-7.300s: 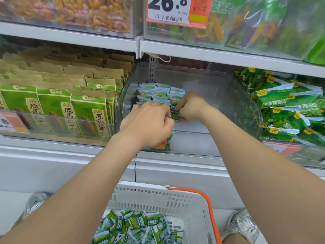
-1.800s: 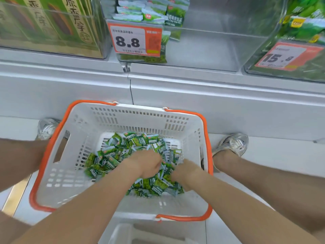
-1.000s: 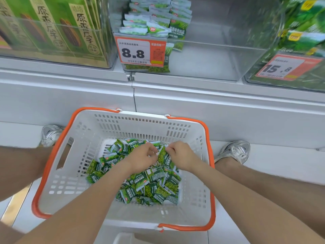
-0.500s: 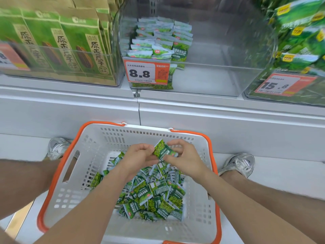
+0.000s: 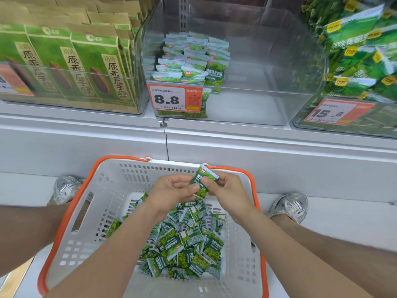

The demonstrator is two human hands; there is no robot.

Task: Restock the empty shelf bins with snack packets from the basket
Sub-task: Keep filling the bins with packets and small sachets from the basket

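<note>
Bright, even overhead store light with faint shadows. Soft glare whitens the clear shelf bin [image 5: 268, 67]. Wide-angle distortion bends the shelf edge [image 5: 214, 134]; the right-hand green bags [image 5: 361, 54] are motion-blurred.

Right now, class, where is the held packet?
In the head view, the packet sits centre frame, pinched between left hand and right hand, above the basket near its far rim.

Both bare forearms are angling inward toward each other, wrists sitting close together. The left hand [image 5: 171, 191] and the right hand [image 5: 228, 190] are facing one another with fingers curled, together pinching a small green plastic snack packet [image 5: 202, 181] between thumbs and fingertips.
</note>
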